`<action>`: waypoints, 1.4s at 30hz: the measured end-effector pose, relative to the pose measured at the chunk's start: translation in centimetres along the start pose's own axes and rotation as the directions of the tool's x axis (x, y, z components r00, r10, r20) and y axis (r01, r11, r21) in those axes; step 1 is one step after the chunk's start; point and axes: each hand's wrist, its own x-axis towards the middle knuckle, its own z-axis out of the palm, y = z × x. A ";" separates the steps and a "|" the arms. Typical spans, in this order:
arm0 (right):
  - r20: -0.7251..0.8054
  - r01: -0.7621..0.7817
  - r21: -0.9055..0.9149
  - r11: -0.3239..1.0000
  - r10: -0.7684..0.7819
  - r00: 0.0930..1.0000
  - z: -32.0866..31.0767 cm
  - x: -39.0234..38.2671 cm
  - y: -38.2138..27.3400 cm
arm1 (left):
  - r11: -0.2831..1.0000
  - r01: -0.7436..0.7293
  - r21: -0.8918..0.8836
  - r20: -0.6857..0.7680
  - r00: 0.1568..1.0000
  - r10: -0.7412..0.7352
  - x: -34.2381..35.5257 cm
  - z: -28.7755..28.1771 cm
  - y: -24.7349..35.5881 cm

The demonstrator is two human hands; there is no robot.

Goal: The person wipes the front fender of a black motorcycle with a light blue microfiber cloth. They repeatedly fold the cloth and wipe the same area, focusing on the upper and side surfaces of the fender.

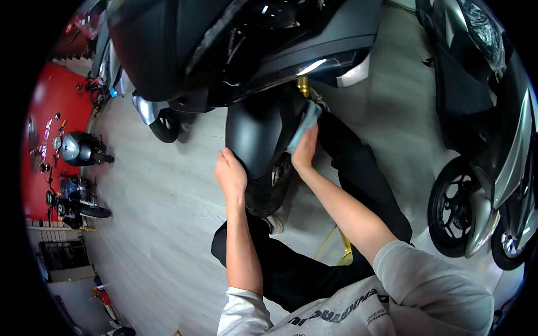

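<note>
A matte black front fender (pixel 255 131) sits over the front wheel (pixel 269 193) of a dark scooter (pixel 252 50) right before me. My left hand (pixel 230 175) grips the fender's left lower edge, its thumb on top and the other fingers mostly hidden at the side. Pressed against the fender's right side is a light blue cloth (pixel 307 124), with my right hand (pixel 305 147) closed on it. Just above the cloth a gold fork part (pixel 303 85) shows.
My black-trousered legs lie on both sides of the wheel. At the right stands another scooter (pixel 482 140). Several motorcycles line the red wall (pixel 59 101) at the left. Something yellow, perhaps a stool (pixel 343 246), shows between my legs. Grey flooring (pixel 151 224) extends to the left.
</note>
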 end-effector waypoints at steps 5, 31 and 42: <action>0.128 -0.682 0.294 0.670 0.680 0.722 -1.8 -1.8 7.4 | 0.999 0.044 -0.020 0.003 0.999 -0.044 0.5 1.7 -0.7; 0.836 0.890 -0.277 0.363 -0.366 0.409 -0.6 -3.0 -16.3 | 0.659 0.520 -0.543 0.492 0.834 -0.252 -1.1 -2.1 -2.5; 0.931 0.954 0.016 0.300 -0.352 0.095 1.4 -4.2 -17.2 | 0.151 0.678 -0.719 0.672 0.734 -0.100 -2.5 -3.0 -5.1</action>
